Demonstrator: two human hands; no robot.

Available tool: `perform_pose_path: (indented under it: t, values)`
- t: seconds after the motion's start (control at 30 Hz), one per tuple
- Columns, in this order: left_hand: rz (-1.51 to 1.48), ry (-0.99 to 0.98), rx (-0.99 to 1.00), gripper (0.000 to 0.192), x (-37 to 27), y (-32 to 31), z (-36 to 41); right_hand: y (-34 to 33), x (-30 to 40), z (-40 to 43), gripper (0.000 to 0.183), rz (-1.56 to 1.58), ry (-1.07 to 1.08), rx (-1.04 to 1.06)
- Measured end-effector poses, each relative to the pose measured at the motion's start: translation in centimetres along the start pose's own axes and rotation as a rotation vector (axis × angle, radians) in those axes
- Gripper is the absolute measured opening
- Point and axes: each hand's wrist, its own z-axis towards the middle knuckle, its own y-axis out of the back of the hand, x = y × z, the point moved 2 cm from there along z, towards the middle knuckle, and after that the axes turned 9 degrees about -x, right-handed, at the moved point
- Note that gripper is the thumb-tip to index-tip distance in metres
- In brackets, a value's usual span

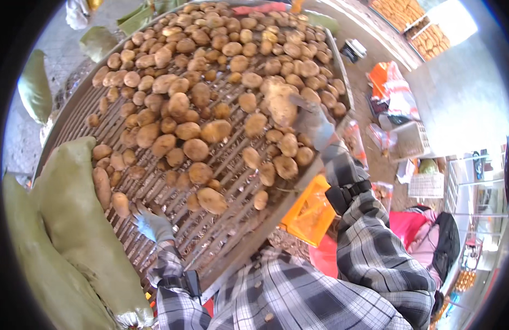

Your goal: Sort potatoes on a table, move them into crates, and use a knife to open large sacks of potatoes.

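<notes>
Many potatoes (pixel 200 173) lie on a slatted sorting table (pixel 233 198). My gloved right hand (pixel 316 121) is at the table's right side, its fingers against a large, pale, lumpy potato (pixel 280 102); whether they grip it is unclear. At the lower left, my gloved left hand (pixel 153 225) is low over the slats, its fingertips close to a small oblong potato (pixel 120 205). The picture does not settle whether they touch it.
Full green woven sacks (pixel 79 214) lean along the table's left edge. An orange plastic crate (pixel 310 212) stands below the near right edge. Farther right are a white plastic basket (pixel 426 185), a beige crate (pixel 409 140) and plastic bags. The table has a raised rim (pixel 341 70).
</notes>
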Motion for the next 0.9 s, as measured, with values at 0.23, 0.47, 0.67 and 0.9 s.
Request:
perform_pose_path:
  t: [0.23,0.47,0.67,0.9]
  values:
    - [0.032,-0.054,-0.100,0.046,0.4,-0.8,-0.4,7.8,4.0,-20.1,0.070,0.162,-0.509,0.041]
    - [0.118,-0.015,-0.067,0.047,-0.3,-0.1,-0.2,6.3,2.0,-26.8,0.044,-1.093,-0.755,0.117]
    - [0.067,0.086,0.028,0.046,-0.9,0.6,0.1,-5.5,4.4,-9.5,0.040,-0.789,0.115,-0.003]
    - [0.004,0.090,0.035,0.050,-0.5,0.7,0.1,-25.4,-3.0,9.3,0.033,-1.094,0.673,0.128]
